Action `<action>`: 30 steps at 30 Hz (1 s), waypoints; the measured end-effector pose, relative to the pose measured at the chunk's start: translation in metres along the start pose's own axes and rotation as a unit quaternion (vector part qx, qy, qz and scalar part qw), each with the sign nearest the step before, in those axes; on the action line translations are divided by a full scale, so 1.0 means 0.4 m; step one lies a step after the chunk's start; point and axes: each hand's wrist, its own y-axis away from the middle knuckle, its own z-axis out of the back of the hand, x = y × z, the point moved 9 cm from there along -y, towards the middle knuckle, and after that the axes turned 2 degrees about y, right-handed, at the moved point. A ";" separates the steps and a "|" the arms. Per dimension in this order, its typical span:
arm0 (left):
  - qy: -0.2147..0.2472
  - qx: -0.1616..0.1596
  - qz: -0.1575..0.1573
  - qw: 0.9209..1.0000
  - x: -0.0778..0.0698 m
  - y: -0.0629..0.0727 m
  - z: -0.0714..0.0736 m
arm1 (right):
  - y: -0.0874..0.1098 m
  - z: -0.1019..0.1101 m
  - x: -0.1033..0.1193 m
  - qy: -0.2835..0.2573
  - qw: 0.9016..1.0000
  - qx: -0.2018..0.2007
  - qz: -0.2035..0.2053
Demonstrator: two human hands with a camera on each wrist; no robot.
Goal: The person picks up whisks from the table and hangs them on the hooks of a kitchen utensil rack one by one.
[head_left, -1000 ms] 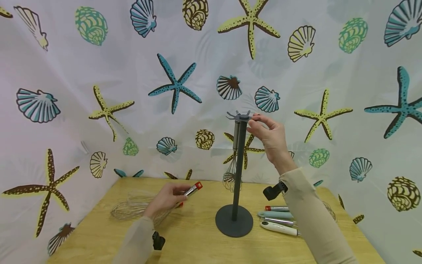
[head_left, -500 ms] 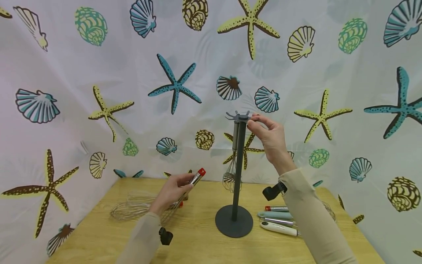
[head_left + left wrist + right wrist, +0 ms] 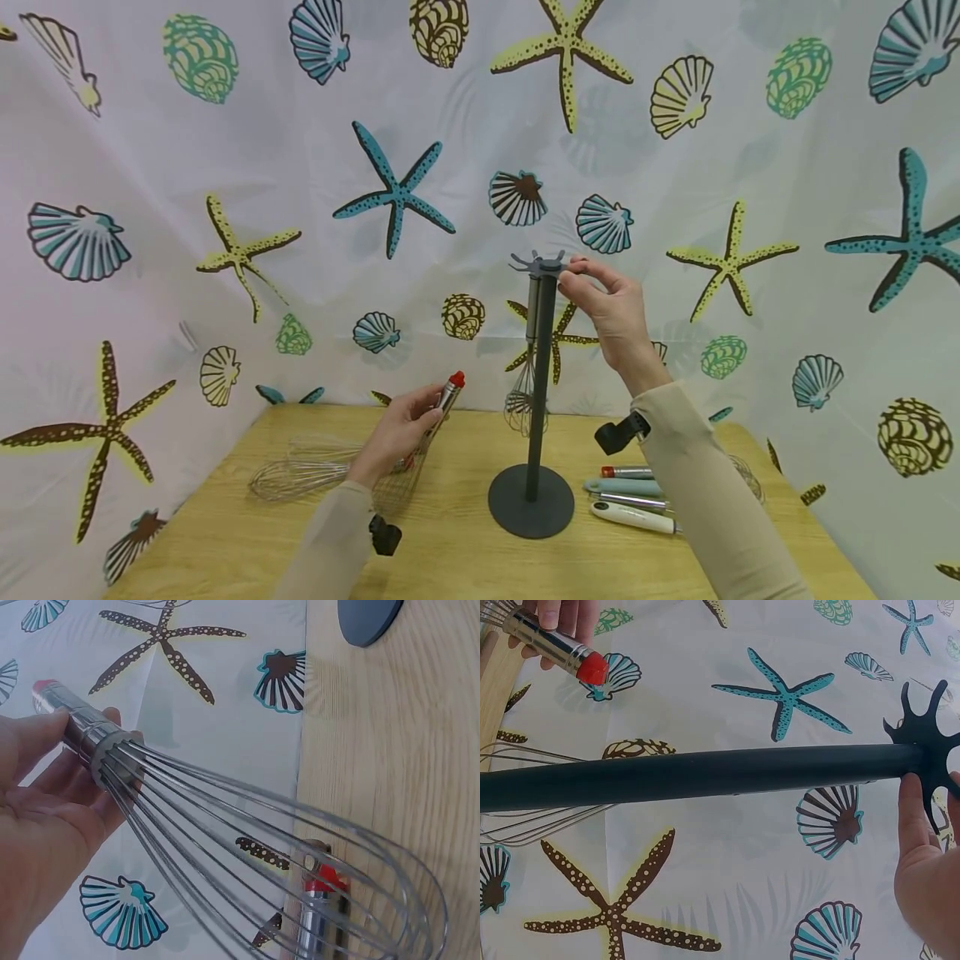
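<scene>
My left hand (image 3: pixel 401 433) holds a whisk by its metal handle (image 3: pixel 448 396), red end tilted up and wire loops hanging down. In the left wrist view, the whisk's wires (image 3: pixel 225 802) fan out below thumb and fingers. A dark upright utensil stand (image 3: pixel 538 392) has a round base and a crown of curved hooks. My right hand (image 3: pixel 615 317) pinches one hook at the top, thumb and fingertips against it; the right wrist view shows the fingers (image 3: pixel 913 806) beside the hook crown (image 3: pixel 926 746). Another whisk (image 3: pixel 533 312) hangs from the stand behind the pole.
Wire whisks (image 3: pixel 292 479) lie on the wooden table (image 3: pixel 465 558) at left, partly behind the left hand. Right of the stand lie several utensil handles, among them a pale blue handle (image 3: pixel 622 487) and a white handle (image 3: pixel 633 517). A patterned curtain (image 3: pixel 450 108) surrounds the table.
My left hand has moved a little rightward and up, turning the whisk steeper with its red end higher. The right hand stays at the hook.
</scene>
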 end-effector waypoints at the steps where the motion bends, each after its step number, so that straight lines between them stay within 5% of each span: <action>1: 0.000 -0.002 0.000 1.000 0.000 -0.001 0.000 | 0.001 0.000 0.000 0.000 1.000 0.000 -0.001; 30: 0.011 0.009 -0.028 0.999 -0.089 -0.019 -0.026 | 0.002 -0.001 0.004 -0.004 1.000 0.004 0.002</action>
